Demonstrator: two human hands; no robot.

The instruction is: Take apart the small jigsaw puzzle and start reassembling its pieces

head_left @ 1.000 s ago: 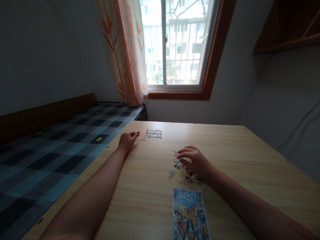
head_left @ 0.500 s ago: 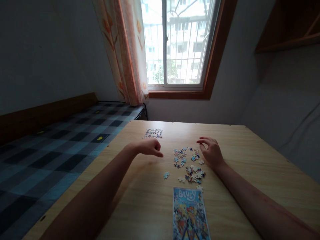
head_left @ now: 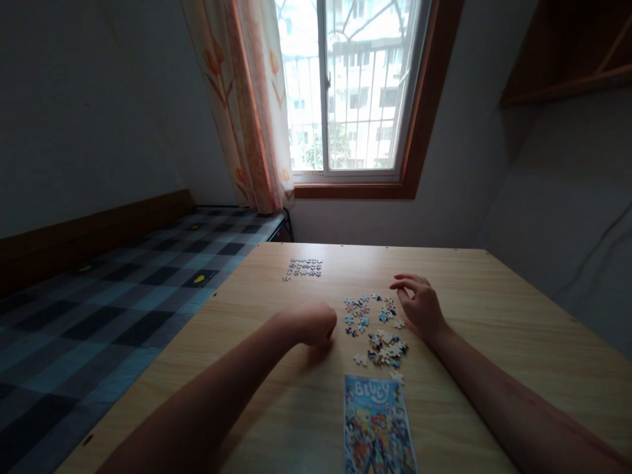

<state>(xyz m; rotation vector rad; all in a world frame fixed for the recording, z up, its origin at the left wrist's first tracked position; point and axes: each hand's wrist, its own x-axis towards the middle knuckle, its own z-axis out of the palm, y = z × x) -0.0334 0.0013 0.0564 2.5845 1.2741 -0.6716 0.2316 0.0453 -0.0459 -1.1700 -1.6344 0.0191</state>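
Note:
A heap of small loose jigsaw pieces [head_left: 376, 327] lies in the middle of a light wooden table [head_left: 498, 309]. My left hand [head_left: 310, 324] rests just left of the heap, its fingers curled down onto the tabletop; what is under them is hidden. To the right of the pieces, my right hand [head_left: 419, 304] lies on its side with fingers loosely apart and holds nothing. A small joined patch of pieces [head_left: 303, 268] sits further back on the left. A colourful picture card [head_left: 378, 424] lies near the front edge.
A bed with a blue and black checked cover [head_left: 123, 296] runs along the table's left side. Behind the table are a window [head_left: 348, 85] and a patterned curtain [head_left: 247, 99]. A wooden shelf [head_left: 567, 59] hangs at the upper right.
My left hand came back from the joined patch to the left of the heap and closed where a single loose piece lay. My right hand shifted from over the heap to its right side.

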